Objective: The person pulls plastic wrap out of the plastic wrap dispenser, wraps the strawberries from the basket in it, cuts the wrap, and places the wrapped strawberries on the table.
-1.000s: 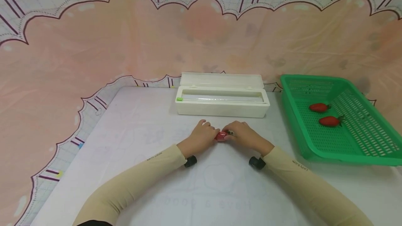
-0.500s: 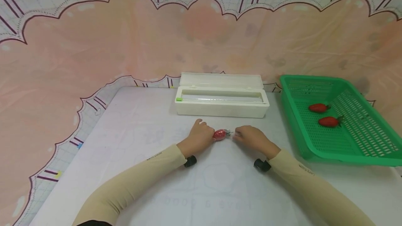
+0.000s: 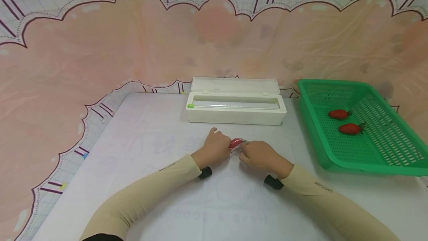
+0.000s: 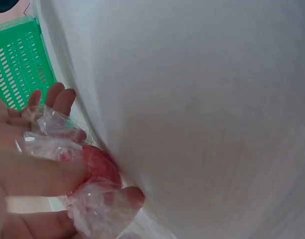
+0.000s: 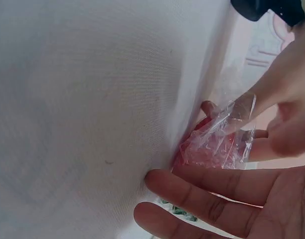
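Observation:
A red fruit like a strawberry [image 3: 236, 143], wrapped in crinkled clear cling film [image 5: 217, 142], is just above the white table. My left hand [image 3: 216, 147] holds it, the thumb [image 4: 43, 175] pressing on the red side through the film and fingertips curled below. At its other end is my right hand [image 3: 260, 154]; in the right wrist view its fingers [image 5: 212, 199] reach out fairly straight beside the wrapped fruit, touching or almost touching the film. The right thumb is hidden there. Green bits [image 5: 180, 211] show between the right fingers.
Behind the hands stands a white cling film box [image 3: 235, 116], lid raised, a roll inside and a green slider [image 3: 190, 106] at its left. A green basket [image 3: 326, 155] at right holds two more red fruits [image 3: 350, 129]. A patterned cloth hangs behind the table.
My right hand drew back right from the fruit's leafy end, then came back to it with its fingers lower. My left hand keeps its hold, and loose film now shows below the fruit.

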Available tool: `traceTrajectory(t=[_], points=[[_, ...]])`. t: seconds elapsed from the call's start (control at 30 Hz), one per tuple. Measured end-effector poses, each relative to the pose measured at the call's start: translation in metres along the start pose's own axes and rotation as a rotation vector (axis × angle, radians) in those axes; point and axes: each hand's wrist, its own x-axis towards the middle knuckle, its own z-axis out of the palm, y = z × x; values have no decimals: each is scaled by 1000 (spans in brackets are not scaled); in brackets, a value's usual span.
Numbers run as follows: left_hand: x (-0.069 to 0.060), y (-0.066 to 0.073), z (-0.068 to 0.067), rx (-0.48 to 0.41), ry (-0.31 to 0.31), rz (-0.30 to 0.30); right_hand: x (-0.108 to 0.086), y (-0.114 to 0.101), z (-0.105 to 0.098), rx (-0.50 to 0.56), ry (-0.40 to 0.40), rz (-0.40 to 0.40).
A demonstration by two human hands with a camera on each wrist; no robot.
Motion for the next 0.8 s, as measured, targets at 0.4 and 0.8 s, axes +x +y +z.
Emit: traceTrajectory(t=[0.4,0.8], points=[[0,-3,1,62,-14,39,-2,11,1,75,-45,-1],[-2,-9,-1,20,100,114,9,30,-6,231,51,76]])
